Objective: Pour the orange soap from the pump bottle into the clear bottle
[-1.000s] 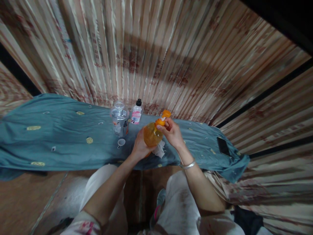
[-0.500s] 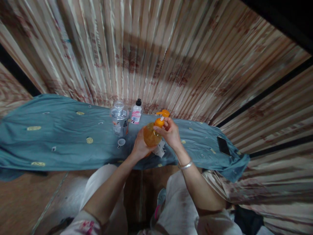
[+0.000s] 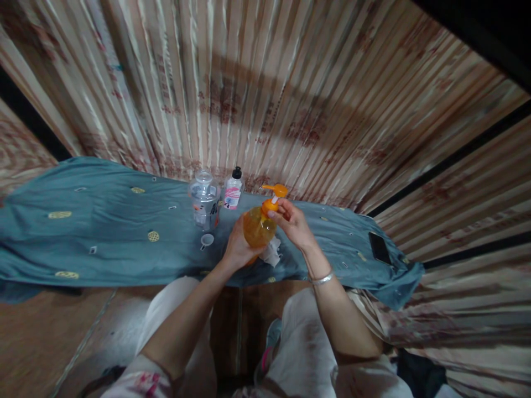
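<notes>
A clear bottle of amber liquid (image 3: 259, 228) with an orange pump top (image 3: 279, 190) is tilted over the cloth. My left hand (image 3: 239, 245) is wrapped round the bottle's body from the left. The fingers and thumb of my right hand (image 3: 290, 219) pinch the orange collar at its neck. A crumpled white tissue (image 3: 271, 252) lies just beneath, partly hidden by the bottle. To the left stand a large clear jar (image 3: 204, 204) and a small bottle with a pink label and black cap (image 3: 233, 192). A small white strainer-like item (image 3: 207, 240) lies in front of the jar.
A teal cloth with yellow pineapples (image 3: 112, 232) covers the narrow table. On its right end lies a black phone (image 3: 379, 247). A pleated patterned curtain (image 3: 249, 99) hangs close behind. My knees are under the front edge.
The pump's spout has swung slightly further left. My right hand has shifted a little on the orange collar, its wrist moving right and outward. My left hand keeps its hold.
</notes>
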Available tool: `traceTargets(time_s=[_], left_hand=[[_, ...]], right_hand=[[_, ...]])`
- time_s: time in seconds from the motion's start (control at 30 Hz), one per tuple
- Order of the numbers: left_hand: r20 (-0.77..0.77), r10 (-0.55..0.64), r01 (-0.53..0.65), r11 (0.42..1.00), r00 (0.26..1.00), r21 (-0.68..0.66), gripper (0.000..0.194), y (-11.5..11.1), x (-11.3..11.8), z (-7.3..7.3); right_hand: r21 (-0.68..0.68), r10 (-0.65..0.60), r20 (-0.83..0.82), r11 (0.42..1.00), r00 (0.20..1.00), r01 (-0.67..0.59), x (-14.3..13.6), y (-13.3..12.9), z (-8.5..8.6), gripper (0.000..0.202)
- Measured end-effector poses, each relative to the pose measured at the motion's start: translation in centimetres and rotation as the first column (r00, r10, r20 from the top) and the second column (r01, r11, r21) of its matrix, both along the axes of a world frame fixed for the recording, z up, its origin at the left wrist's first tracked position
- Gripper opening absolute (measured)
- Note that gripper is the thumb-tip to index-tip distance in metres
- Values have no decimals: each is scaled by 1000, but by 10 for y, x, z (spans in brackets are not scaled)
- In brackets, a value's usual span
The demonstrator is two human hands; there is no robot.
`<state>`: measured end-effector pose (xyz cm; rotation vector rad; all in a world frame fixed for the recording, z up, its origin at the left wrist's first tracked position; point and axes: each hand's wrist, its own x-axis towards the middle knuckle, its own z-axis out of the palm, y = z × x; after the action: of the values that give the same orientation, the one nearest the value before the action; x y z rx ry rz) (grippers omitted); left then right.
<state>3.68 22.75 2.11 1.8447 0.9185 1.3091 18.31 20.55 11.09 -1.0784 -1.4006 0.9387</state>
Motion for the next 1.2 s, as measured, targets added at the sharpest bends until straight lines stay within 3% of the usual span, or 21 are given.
traceTargets(time_s=[0.3,0.5,0.67,1.2], left_hand=[[-16,14,-14,1000,1000,-26,82,1,-1,-5],[22,-9,8,1000,1000,20,79,1,-1,0],[23,18,-18,1000,1000,22,77,1,-2,2],[-16,23,-22,1000,1000,20,76,1,-4,5]], right_hand=[[-33,-106,-90,994,990,104,-7,5,-8,42],[-33,-32,-120,999,992,28,-8,0,-2,54],[3,15,-21,1000,1000,-15,-7,-3,4,41],[-25,-88,-40,996,995,87,-17,2,1,46]])
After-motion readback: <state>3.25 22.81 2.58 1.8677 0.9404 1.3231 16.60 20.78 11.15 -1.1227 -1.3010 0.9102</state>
